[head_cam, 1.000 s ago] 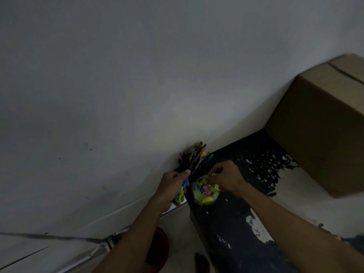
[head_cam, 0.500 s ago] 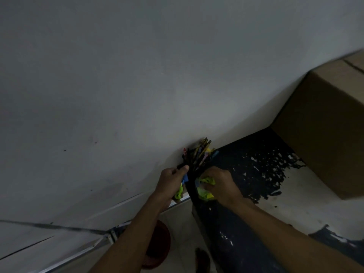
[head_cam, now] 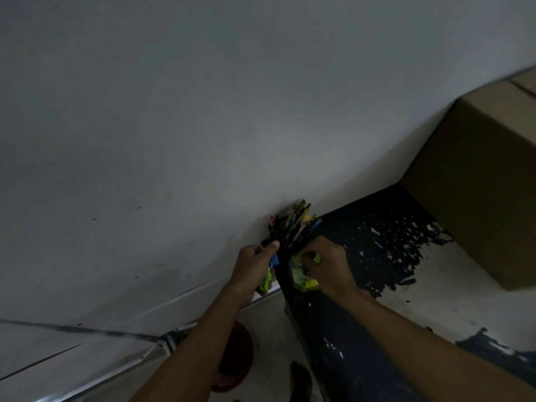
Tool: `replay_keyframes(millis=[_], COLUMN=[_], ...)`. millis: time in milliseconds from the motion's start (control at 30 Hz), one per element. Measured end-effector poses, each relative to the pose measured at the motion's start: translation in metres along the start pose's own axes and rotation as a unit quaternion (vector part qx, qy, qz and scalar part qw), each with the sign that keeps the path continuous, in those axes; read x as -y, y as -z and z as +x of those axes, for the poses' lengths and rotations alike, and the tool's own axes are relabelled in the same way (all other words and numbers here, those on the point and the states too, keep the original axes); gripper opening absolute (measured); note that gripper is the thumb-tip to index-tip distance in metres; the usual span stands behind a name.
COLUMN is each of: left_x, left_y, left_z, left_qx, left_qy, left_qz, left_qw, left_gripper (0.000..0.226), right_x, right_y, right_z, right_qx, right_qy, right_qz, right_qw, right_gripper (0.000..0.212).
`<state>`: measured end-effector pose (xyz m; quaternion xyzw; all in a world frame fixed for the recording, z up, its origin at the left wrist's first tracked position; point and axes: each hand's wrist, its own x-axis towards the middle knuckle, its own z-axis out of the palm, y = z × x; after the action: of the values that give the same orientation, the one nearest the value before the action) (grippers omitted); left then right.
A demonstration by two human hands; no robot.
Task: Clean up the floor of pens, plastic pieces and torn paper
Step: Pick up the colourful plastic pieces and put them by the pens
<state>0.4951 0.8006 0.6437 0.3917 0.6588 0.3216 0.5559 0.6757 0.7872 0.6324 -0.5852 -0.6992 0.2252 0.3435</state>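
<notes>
Dim, wide-angle view down along two bare forearms toward a dark ledge (head_cam: 333, 329) with chipped paint, set against a pale wall (head_cam: 174, 140).

At the ledge's far end by the wall, a bundle of pens (head_cam: 293, 224) fanned upward – colours hard to make out in the low light, lower ends hidden behind the hands.

Just left of the ledge's edge, left hand (head_cam: 253, 269) curled around the base of the pen bundle, thumb pressed across it; bits of blue and lime-green plastic poking from under the fingers, exact shape unclear.

On the ledge top, beside the pens, right hand (head_cam: 329, 268) with fingers bent down over a clump of yellow-green plastic pieces (head_cam: 301, 278) – gripping them, most of the clump covered by the palm.

Further right along the ledge, a cardboard box (head_cam: 475, 181), cut off by the frame edge.

Below the ledge, a reddish round object (head_cam: 237, 355) on pale floor tiles, partly hidden by the left forearm; too dark to identify.
</notes>
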Motion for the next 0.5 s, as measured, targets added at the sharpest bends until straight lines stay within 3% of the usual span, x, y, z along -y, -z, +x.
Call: replay_keyframes(millis=[167, 367, 500], left_x=[0.003, 0.006, 0.000], left_y=[0.000, 0.005, 0.006], left_z=[-0.002, -0.007, -0.009], left_qx=[-0.015, -0.031, -0.039], left_qy=[-0.005, 0.002, 0.005], left_qz=[0.007, 0.009, 0.003], left_qw=[1.000, 0.999, 0.999], left_gripper=[0.041, 0.058, 0.054], right_x=[0.007, -0.009, -0.010], right_y=[-0.016, -0.041, -0.042], right_z=[0.004, -0.007, -0.007], right_qx=[-0.121, -0.097, -0.089], right_qy=[-0.034, 0.032, 0.070], right_qz=[0.034, -0.052, -0.139], right_qw=[0.992, 0.993, 0.984], right_gripper=[0.014, 0.032, 0.027])
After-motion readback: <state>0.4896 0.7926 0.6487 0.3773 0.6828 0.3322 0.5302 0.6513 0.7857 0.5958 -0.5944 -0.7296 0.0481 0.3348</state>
